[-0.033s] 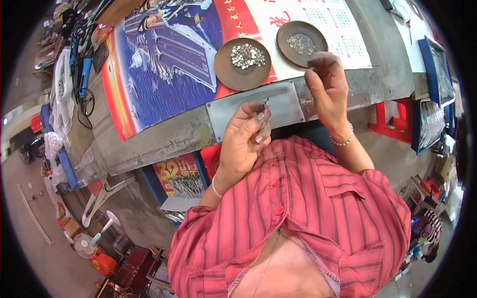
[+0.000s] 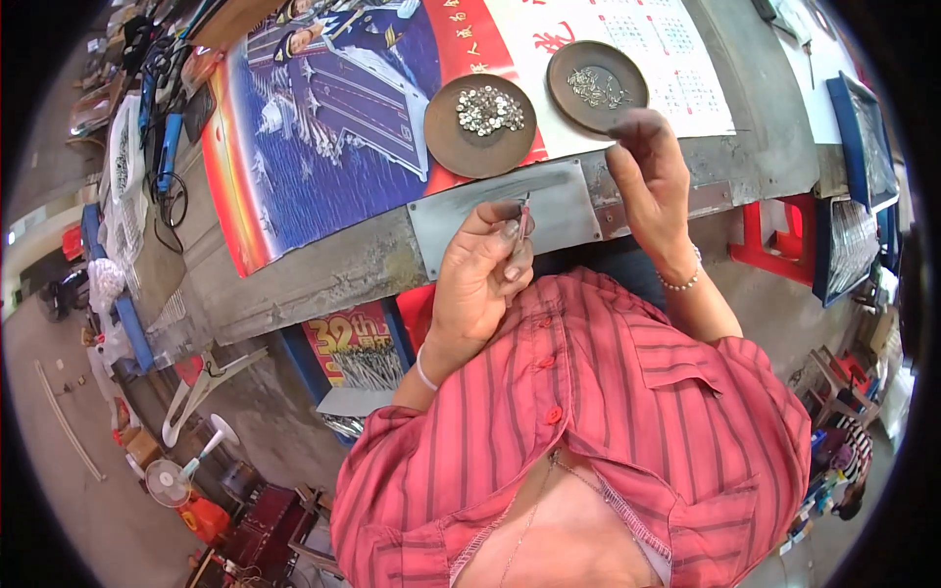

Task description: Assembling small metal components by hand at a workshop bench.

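Between the thumb and fingers of my left hand [image 2: 487,260] is a slim pinkish-red stick-like piece [image 2: 524,221] with a thin dark tip pointing up. Its lower part is hidden by the fingers. This hand is just over the near part of a grey metal plate [image 2: 559,201] at the table edge. My right hand [image 2: 655,191] hovers by the near rim of the right brown dish [image 2: 569,110], which holds small thin silvery pieces [image 2: 596,88]. Its fingers are bent with the thumb apart, and I see nothing between them. Small shiny round pieces [image 2: 488,110] fill the middle of the left brown dish [image 2: 451,147].
A poster calendar [image 2: 323,176] covers much of the worktable [image 2: 294,284]. Blue-handled tools with a cable [image 2: 169,147] lie at the left. On the right are a red stool [image 2: 755,245] and blue trays [image 2: 848,245]. Below the table edge sits a tray of metal rods [image 2: 368,370].
My right hand has drawn back very slightly from the right dish. My left hand keeps its hold on the slim piece.
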Available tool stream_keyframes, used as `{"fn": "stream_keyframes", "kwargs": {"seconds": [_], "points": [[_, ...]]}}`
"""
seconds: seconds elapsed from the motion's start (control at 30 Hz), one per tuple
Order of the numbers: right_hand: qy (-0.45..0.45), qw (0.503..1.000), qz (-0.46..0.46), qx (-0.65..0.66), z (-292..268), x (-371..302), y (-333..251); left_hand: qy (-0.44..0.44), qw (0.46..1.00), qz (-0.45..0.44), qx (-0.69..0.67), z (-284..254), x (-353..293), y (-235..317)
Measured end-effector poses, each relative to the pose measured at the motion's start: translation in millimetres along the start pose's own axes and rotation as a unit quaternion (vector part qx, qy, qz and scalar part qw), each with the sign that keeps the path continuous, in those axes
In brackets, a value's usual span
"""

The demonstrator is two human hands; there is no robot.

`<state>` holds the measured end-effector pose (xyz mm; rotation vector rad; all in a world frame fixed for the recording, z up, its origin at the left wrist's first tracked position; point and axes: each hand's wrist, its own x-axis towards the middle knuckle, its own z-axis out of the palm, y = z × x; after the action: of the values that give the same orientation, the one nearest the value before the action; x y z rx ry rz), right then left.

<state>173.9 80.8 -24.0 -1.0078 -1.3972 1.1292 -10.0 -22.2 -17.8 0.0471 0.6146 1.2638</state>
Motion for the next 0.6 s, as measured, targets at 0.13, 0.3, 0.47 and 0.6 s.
{"fn": "stream_keyframes", "kwargs": {"seconds": [0.13, 0.3, 0.47, 0.6], "points": [[-0.063, 0.994, -0.023, -0.090, -21, -12, 9, 0.019, 0.992, 0.038, 0.117, -10, 4, -3], [-0.105, 0.990, 0.074, -0.058, -29, -26, 10, 0.020, 0.966, 0.054, 0.251, -7, 10, 1], [-0.166, 0.963, 0.192, 0.088, -16, -27, -7, -0.015, 0.987, -0.102, 0.123, 8, 13, 0], [-0.209, 0.935, 0.235, 0.164, -14, -25, -6, -0.042, 0.985, -0.151, 0.066, 7, 16, -4]]}}
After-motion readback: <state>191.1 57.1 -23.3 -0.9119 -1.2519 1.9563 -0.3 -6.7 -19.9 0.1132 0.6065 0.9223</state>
